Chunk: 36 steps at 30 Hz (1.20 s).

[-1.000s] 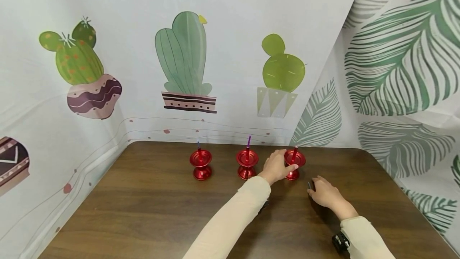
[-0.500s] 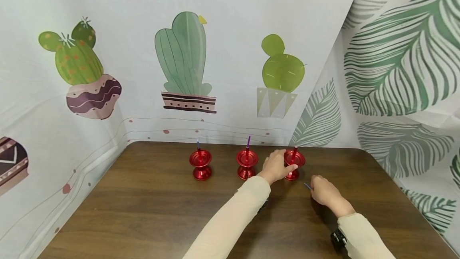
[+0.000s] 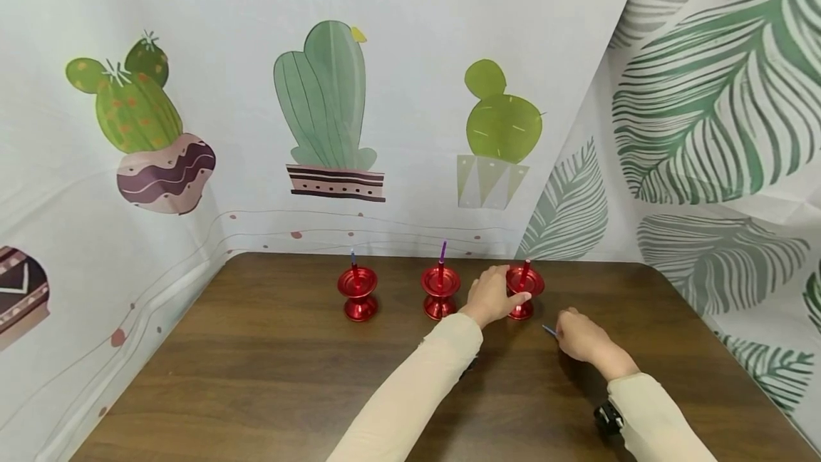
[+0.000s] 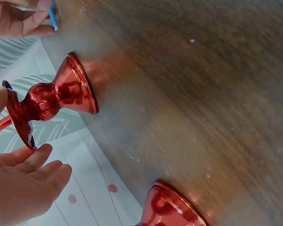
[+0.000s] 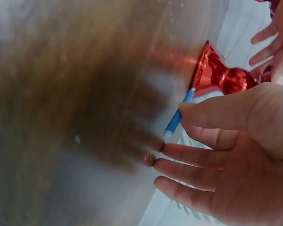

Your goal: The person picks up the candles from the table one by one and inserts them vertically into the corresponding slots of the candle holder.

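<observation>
A red metallic candle holder (image 3: 520,309) stands upright on the table at the right of a row. My left hand (image 3: 490,296) holds the rim of its dish, thumb on the near side and fingers on the other, as the left wrist view shows. The red upright tube (image 3: 525,274) rises from the dish with nothing in its top. Just right of it my right hand (image 3: 582,336) pinches a thin blue candle (image 5: 179,114) between thumb and index finger, low over the tabletop. The other fingers are spread in the right wrist view. One candle end points left towards the holder.
Two more red candle holders stand to the left, one with a purple candle (image 3: 444,251), one with a blue candle (image 3: 353,257). The brown wooden table (image 3: 256,376) meets a printed cloth backdrop (image 3: 410,91) at its back edge.
The blue candle now sticks out to the left from my right fingertips, where it was mostly hidden a second ago. My left hand has kept its place on the holder.
</observation>
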Tool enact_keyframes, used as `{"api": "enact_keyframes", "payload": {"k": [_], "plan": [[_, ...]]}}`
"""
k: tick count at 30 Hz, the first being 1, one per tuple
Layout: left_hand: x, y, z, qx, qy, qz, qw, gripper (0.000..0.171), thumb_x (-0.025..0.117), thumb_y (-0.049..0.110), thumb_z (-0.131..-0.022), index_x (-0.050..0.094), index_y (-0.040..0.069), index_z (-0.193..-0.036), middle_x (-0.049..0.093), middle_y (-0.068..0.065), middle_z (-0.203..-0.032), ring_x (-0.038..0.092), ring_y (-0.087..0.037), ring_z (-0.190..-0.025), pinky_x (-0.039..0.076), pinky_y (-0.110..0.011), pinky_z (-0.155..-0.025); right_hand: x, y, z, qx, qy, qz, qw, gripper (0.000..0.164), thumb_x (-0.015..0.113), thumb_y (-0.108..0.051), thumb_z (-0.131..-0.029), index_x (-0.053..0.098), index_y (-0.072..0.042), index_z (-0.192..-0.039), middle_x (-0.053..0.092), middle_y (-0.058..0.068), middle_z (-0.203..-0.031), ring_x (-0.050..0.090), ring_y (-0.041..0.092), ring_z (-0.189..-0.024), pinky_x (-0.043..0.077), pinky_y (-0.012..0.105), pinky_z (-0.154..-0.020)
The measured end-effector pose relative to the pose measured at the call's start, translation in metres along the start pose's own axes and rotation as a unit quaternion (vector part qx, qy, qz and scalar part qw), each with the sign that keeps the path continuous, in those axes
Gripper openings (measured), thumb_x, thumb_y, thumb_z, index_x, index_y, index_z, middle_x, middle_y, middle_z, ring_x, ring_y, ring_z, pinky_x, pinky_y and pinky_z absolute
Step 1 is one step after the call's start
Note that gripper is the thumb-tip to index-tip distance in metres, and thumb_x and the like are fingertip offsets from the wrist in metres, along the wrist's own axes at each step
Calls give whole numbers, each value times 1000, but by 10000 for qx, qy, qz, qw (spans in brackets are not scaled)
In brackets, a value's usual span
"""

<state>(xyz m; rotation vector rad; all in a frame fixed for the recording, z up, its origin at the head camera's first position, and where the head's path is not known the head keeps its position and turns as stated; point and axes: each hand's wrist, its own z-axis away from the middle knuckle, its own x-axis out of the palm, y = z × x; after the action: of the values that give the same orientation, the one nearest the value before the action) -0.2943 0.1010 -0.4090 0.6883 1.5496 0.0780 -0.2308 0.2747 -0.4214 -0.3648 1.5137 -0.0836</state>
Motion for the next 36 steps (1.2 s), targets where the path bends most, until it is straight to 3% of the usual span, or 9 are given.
{"api": "enact_keyframes", "payload": {"k": [10,16,22,28,36], "plan": [[1,0,1,-17,34,99,9999,65,66,47,-88,48,12,-140,55,-1,-135,50,-16,-124,41,-32,-103,-18,7,-2,7,1055,-287,9940,5,58,3,-81,59,5,-76,52,19,-80,54,40,-75,47,53,-66],[1,-1,0,-3,51,156,9999,65,67,45,-88,49,12,-140,54,-2,-135,49,-16,-125,40,-32,-104,-30,4,-10,-122,1991,-797,9767,9,57,3,-86,58,11,-83,54,28,-84,54,47,-81,43,58,-72],[0,0,1,-14,66,151,9999,65,68,45,-87,49,12,-139,55,-2,-134,50,-16,-124,41,-31,-103,-42,-7,-21,149,1887,-1869,9640,24,50,-7,-97,55,16,-103,52,37,-107,51,49,-101,41,57,-84],[2,-1,-1,-43,60,177,9998,64,67,45,-87,49,12,-139,56,-2,-132,51,-16,-122,42,-32,-101,-46,-19,-32,260,1738,-3069,9354,35,45,-16,-102,48,15,-118,52,33,-117,49,39,-108,41,47,-90],[1,1,0,-65,11,218,9997,64,66,46,-88,48,12,-139,55,-2,-131,50,-16,-122,42,-32,-101,-42,-29,-46,202,1963,-4138,8887,35,43,-18,-103,41,13,-121,45,29,-129,40,38,-127,33,48,-104]]}}
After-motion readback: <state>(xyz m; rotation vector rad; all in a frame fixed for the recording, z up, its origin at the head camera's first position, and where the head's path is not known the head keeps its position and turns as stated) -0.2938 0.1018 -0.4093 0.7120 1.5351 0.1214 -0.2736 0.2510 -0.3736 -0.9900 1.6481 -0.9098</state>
